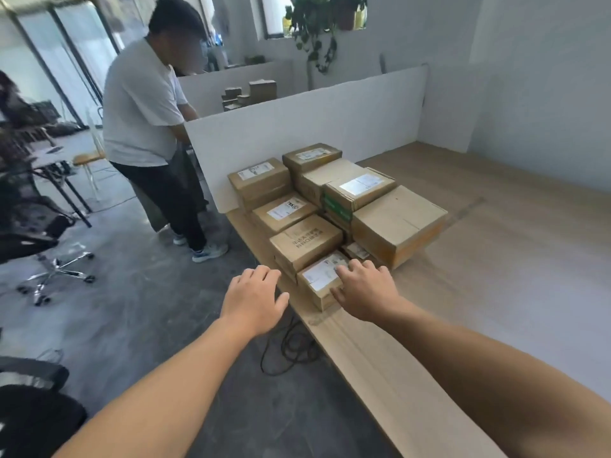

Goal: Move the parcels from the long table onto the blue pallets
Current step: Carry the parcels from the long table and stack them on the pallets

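Note:
Several brown cardboard parcels are stacked on the long wooden table (479, 259) against a white divider. The nearest one is a small parcel (319, 280) with a white label, at the table's front edge. My right hand (363, 289) rests on its right side, fingers over the top and thumb against the front face. My left hand (254, 297) hovers just left of it, off the table edge, fingers relaxed and holding nothing. Behind it lie a printed parcel (305, 242) and a large plain box (400, 223). No blue pallet is in view.
A person in a white shirt (145, 110) stands bent over at the far left end of the divider (297, 123). Office chairs (36, 233) stand on the grey floor at left. A black cable (291, 348) lies on the floor under the table edge.

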